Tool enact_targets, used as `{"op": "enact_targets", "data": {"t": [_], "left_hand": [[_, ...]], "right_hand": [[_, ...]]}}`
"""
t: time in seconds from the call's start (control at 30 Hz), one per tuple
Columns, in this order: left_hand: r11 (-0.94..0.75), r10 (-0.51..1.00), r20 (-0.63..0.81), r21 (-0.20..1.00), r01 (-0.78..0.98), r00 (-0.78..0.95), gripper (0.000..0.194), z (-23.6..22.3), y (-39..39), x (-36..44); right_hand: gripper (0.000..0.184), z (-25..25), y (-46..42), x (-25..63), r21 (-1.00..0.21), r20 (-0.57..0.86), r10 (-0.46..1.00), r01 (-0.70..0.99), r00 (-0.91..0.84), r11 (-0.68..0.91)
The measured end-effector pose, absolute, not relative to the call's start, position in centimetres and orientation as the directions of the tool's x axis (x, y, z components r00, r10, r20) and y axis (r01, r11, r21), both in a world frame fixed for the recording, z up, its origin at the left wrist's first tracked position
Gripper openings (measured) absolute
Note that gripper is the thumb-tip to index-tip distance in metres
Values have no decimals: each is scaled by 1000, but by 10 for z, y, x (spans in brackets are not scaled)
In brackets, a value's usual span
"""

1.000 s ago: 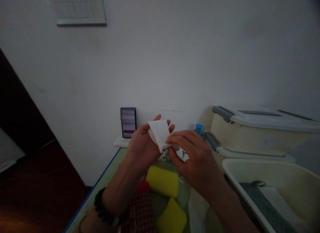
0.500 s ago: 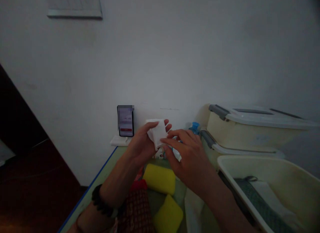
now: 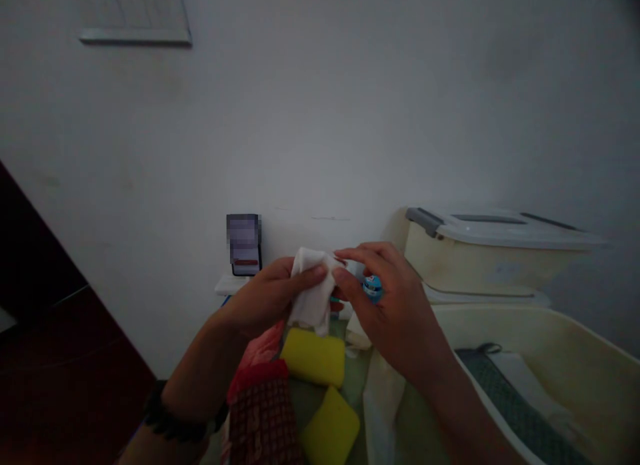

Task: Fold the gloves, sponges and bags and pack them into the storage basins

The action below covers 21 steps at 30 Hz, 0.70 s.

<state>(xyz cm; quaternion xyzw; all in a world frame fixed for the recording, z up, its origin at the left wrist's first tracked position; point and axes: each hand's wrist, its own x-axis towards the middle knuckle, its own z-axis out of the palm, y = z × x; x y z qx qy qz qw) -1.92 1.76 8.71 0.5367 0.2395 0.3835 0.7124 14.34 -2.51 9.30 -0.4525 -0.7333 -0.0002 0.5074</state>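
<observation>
White cloth (image 3: 311, 305) above the tabletop's (image 3: 354, 380) far edge.
My left hand (image 3: 270, 295) clamped it between thumb and fingers; my right hand (image 3: 393, 305) pinched its upper side. Two yellow sponges (image 3: 314, 358) lay nearer.

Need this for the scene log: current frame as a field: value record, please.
left hand: left hand grips white cloth, thumb on top
right hand: right hand has its fingertips at the cloth's upper right
surface: green tabletop, two yellow blocks below the cloth
back: phone upright by the wall
right side: open bin, lidded box behind
</observation>
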Motion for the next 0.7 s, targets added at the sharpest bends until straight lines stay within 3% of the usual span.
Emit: {"op": "enact_targets", "data": {"t": [0.2,0.4,0.7], "left_hand": [[63,797,79,975,-212,599,15,92,13,-20],[-28,767,107,991,-133,633,8,97,9,-21],[-238,745,181,971,3,643,19,98,13,-23]], "right_hand": [[7,98,-28,144,-514,717,695,628,-60,584],[8,99,-31,147,-532,683,727,636,-69,560],[11,102,-36,146,-516,667,741,671,-76,533]]}}
